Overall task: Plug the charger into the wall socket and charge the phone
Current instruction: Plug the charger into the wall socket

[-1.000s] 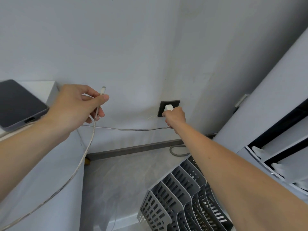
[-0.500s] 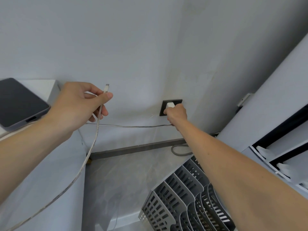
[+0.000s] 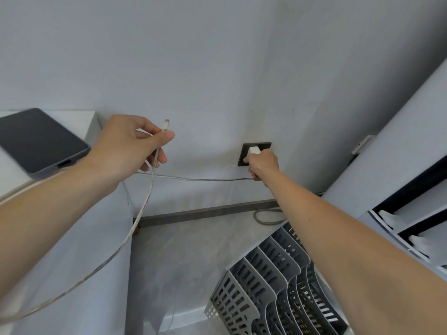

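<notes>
A black wall socket [image 3: 264, 146] is set low in the white wall. My right hand [image 3: 262, 164] grips the white charger [image 3: 254, 150] and holds it against the socket plate. The white cable [image 3: 193, 178] runs from that hand leftward to my left hand [image 3: 125, 147], which pinches the cable just below its small connector tip [image 3: 166, 124], pointing up. The cable's slack hangs down to the lower left. The dark phone [image 3: 36, 141] lies flat on a white surface [image 3: 82, 117] at the left, its port facing me.
A grey slotted file rack [image 3: 271, 286] stands on the floor at the lower right. White shelving [image 3: 399, 201] fills the right side. A grey cord loop [image 3: 263, 217] lies on the floor by the dark baseboard [image 3: 205, 212].
My left hand has lifted the connector end slightly up and to the right. My right hand stays at the socket with the charger.
</notes>
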The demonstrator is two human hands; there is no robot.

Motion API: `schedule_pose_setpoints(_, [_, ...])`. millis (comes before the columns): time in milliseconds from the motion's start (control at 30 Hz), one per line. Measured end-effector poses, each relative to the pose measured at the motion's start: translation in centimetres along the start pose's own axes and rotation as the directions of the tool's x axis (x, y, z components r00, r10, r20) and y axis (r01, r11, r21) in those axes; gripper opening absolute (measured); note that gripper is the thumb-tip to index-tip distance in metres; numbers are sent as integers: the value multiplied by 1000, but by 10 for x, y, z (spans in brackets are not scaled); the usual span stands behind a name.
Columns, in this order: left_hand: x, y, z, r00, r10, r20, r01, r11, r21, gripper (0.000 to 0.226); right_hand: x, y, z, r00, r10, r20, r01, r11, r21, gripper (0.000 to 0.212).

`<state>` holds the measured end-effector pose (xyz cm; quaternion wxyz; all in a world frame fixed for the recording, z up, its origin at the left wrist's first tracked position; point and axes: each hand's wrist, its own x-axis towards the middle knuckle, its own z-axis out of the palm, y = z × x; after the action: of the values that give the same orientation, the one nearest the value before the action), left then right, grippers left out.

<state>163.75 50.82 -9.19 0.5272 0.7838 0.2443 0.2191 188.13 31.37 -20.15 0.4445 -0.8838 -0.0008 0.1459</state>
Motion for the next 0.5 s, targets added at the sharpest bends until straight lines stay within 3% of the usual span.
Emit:
schedule_pose_setpoints(300, [2, -1, -1, 1000, 9, 10, -9, 1000, 11, 24, -16, 0, -11, 1000, -8, 27, 9, 999, -43, 47])
schedule_pose_setpoints(500, [1, -2, -2, 1000, 8, 25, -8, 1000, -6, 25, -39, 9, -17, 986, -142, -90, 126, 979, -163, 61])
